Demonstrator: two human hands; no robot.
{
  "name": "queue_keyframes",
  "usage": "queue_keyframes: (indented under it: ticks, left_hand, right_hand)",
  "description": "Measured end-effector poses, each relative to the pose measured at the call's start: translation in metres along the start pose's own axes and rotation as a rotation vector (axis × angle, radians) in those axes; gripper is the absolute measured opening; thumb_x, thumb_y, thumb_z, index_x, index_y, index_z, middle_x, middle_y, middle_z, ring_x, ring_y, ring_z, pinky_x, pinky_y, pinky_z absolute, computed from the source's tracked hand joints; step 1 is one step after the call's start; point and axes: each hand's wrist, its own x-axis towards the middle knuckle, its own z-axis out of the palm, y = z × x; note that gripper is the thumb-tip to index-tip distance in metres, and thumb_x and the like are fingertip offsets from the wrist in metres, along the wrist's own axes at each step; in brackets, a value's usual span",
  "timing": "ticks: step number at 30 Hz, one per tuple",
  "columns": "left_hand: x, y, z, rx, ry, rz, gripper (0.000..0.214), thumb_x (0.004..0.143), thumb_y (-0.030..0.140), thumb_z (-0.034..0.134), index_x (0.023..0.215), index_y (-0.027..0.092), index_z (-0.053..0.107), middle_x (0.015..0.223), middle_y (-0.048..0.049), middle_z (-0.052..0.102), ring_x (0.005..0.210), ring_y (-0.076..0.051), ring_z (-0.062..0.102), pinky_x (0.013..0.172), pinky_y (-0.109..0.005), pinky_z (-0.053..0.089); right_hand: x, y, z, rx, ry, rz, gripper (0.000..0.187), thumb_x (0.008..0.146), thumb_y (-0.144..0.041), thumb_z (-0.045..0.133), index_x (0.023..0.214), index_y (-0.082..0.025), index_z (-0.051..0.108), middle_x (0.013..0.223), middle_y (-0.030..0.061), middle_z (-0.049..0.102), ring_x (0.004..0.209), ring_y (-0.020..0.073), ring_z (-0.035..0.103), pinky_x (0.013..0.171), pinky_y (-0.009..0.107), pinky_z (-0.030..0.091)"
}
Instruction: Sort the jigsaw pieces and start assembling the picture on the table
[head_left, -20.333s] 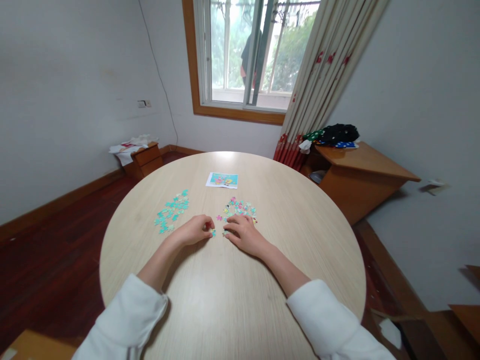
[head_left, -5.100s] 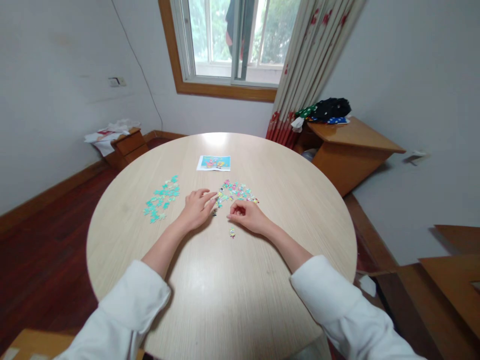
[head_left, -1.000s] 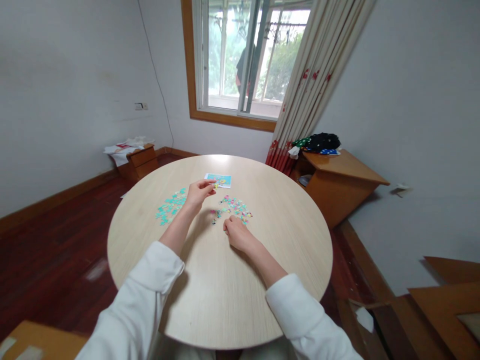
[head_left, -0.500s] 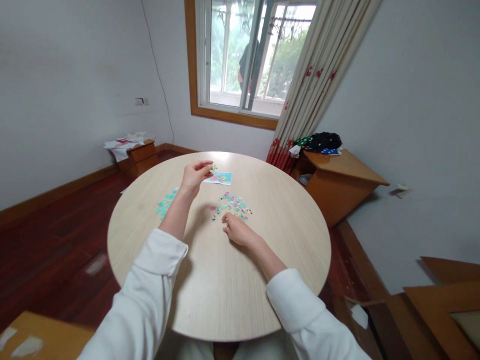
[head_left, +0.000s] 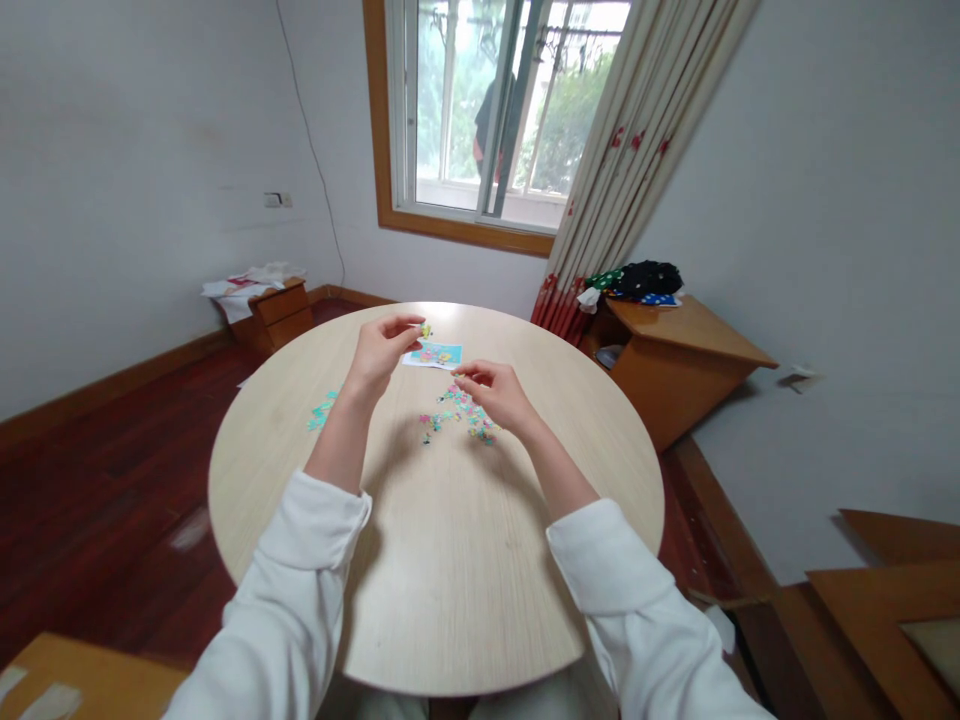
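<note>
My left hand (head_left: pixel 377 358) is raised over the far middle of the round table, its thumb and fingers pinched on a small yellow puzzle piece (head_left: pixel 426 331). Just beyond and below it lies a picture card (head_left: pixel 442 355) in blue, pink and yellow. My right hand (head_left: pixel 496 392) hovers above the loose colourful puzzle pieces (head_left: pixel 450 400), fingertips closed on a tiny yellowish puzzle piece (head_left: pixel 459 375) that is mostly hidden. Behind my left forearm, a second group of turquoise puzzle pieces (head_left: pixel 321 412) is partly covered.
The round wooden table (head_left: pixel 457 570) fills the middle. Beyond it are a window (head_left: pixel 457 110) and a long curtain (head_left: pixel 600 190). A wooden cabinet (head_left: pixel 675 350) with cloths (head_left: pixel 649 280) stands right, a small drawer unit (head_left: pixel 281 315) left. A person (head_left: pixel 487 125) shows outside.
My right hand has lifted from the near edge of the loose pieces and moved forward, up toward the card, with a small piece at its fingertips. My left hand stays nearly in place, still pinching.
</note>
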Motion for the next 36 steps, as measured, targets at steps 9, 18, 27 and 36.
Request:
queue_keyframes:
  ticks: [9,18,27,36]
  left_hand:
    - [-0.001,0.010,0.001,0.036,0.004,0.047,0.023,0.056,0.028,0.075,0.075,0.015,0.068,0.071,-0.0013,0.066,0.065,-0.011,0.059,0.068,-0.026,0.052]
    - [0.003,0.023,0.005,0.011,0.043,0.095,0.022,0.059,0.027,0.077,0.076,0.015,0.068,0.074,-0.0020,0.067,0.066,-0.012,0.063,0.073,-0.030,0.056]
    - [0.010,0.027,0.011,0.046,0.024,0.160,0.023,0.061,0.028,0.078,0.078,0.015,0.068,0.075,-0.0019,0.068,0.074,-0.014,0.066,0.076,-0.031,0.057]
    - [0.014,0.027,0.021,0.022,-0.023,0.170,0.020,0.061,0.021,0.079,0.077,0.015,0.068,0.074,-0.0010,0.067,0.077,-0.016,0.067,0.076,-0.030,0.057]
  right_hand:
    - [0.017,-0.020,0.003,0.313,0.166,-0.016,0.036,0.065,-0.043,0.070,0.089,-0.016,0.070,0.068,-0.0001,0.059,0.055,0.0081,0.050,0.045,0.022,0.041]
    - [0.040,-0.025,0.002,0.281,0.221,-0.135,0.039,0.075,-0.038,0.065,0.109,-0.018,0.068,0.082,0.0026,0.064,0.064,0.0095,0.058,0.058,0.027,0.054]
    - [0.049,-0.036,-0.010,0.186,0.213,-0.300,0.038,0.082,-0.037,0.062,0.119,-0.027,0.063,0.092,0.0026,0.066,0.074,0.0123,0.064,0.070,0.032,0.058]
    - [0.050,-0.040,-0.007,0.167,0.171,-0.340,0.038,0.082,-0.038,0.063,0.119,-0.028,0.063,0.099,0.0025,0.065,0.081,0.0133,0.064,0.070,0.032,0.060]
